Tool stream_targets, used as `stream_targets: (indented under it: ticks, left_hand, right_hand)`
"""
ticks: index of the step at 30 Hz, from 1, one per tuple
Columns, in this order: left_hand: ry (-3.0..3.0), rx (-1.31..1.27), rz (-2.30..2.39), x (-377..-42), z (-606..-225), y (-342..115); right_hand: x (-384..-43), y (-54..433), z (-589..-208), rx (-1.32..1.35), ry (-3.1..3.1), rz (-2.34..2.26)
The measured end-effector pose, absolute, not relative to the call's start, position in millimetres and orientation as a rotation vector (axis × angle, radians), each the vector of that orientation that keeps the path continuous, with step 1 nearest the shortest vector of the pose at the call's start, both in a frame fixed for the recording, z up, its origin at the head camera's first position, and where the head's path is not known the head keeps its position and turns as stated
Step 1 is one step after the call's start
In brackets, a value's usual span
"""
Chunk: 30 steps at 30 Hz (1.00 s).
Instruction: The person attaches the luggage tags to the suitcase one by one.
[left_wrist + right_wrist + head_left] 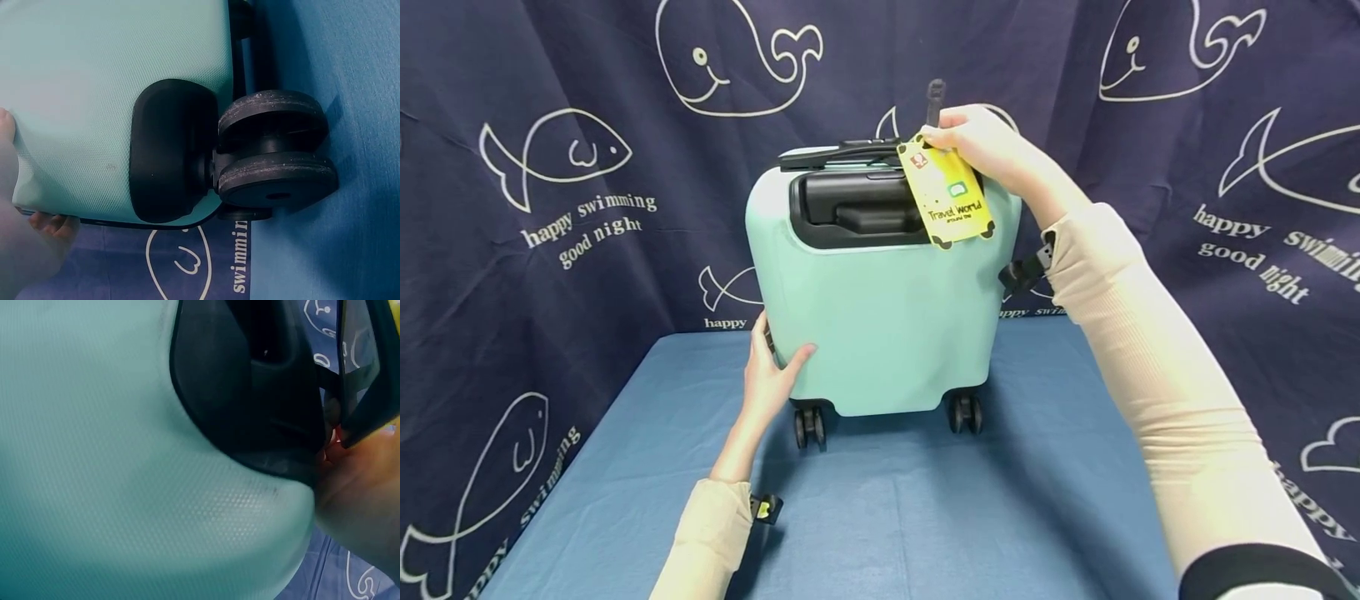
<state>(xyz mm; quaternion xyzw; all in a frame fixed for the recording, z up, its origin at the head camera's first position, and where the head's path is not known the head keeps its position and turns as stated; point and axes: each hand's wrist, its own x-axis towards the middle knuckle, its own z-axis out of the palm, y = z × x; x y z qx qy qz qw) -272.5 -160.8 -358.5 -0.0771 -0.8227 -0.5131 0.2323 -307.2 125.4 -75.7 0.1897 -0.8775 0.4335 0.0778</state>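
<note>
A mint-green suitcase stands upright on its black wheels. My left hand grips its lower left side, thumb on the front shell and fingers around the edge. In the left wrist view, fingertips curl past that edge near a twin caster wheel. At the top right of the case, my right hand pinches the upper end of a yellow luggage tag reading "Travel World". A dark strap sticks up beside those fingers. The right wrist view shows the right hand behind the case's corner, with the fingers partly hidden.
A black carry handle lies across the suitcase's top, above a black recessed panel. Blue cloth covers the table. Navy curtains with white whale and fish drawings hang behind and at both sides.
</note>
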Motion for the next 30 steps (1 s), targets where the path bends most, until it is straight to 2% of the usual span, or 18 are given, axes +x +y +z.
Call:
stream_targets:
  ticks: [16, 30]
  left_hand:
    - [-2.248, -0.201, -1.416, -274, -361, -160]
    - [-2.258, -0.19, -1.425, -272, -360, -159]
  right_hand:
    - [-319, 130, -77, 0.613, -2.614, 0.84]
    - [-330, 124, -83, 0.744, -2.454, 1.158]
